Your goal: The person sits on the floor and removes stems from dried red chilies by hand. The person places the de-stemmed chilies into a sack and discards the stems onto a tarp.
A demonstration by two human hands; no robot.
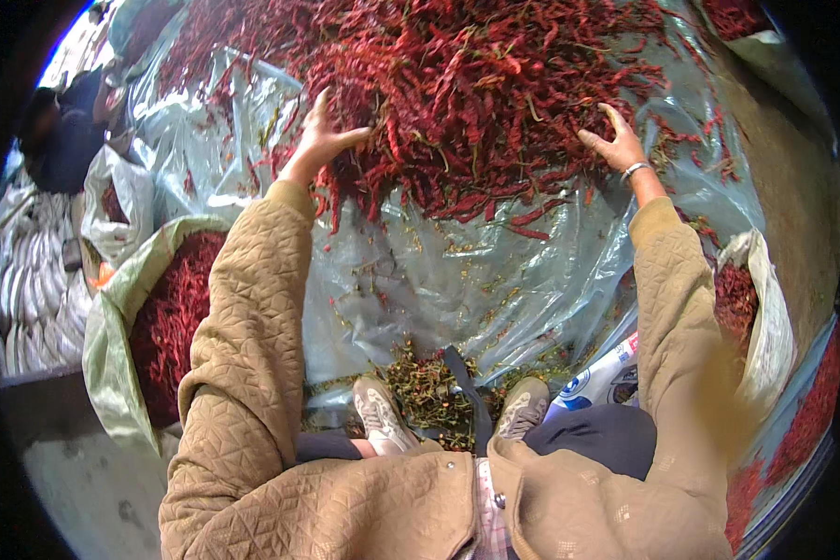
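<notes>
A large heap of dried red chili peppers (pixel 462 91) lies in front of me on clear plastic sheeting (pixel 420 280). My left hand (pixel 322 136) is at the heap's left edge, thumb and fingers spread, its fingertips against or just above the peppers. At the right edge, my right hand (pixel 617 143), with a bracelet at the wrist, is also spread, thumb apart from the fingers. Neither hand shows anything gripped. Some of the fingers are hidden from view. Loose peppers and pale seeds lie on the sheeting nearer to me.
A pale green woven sack (pixel 108 350) of red chilies stands at left, a white sack (pixel 777 329) of them at right. Stems and scraps (pixel 427 388) are piled between my shoes. Another person (pixel 63 140) is at the far left, near a smaller white bag (pixel 115 234).
</notes>
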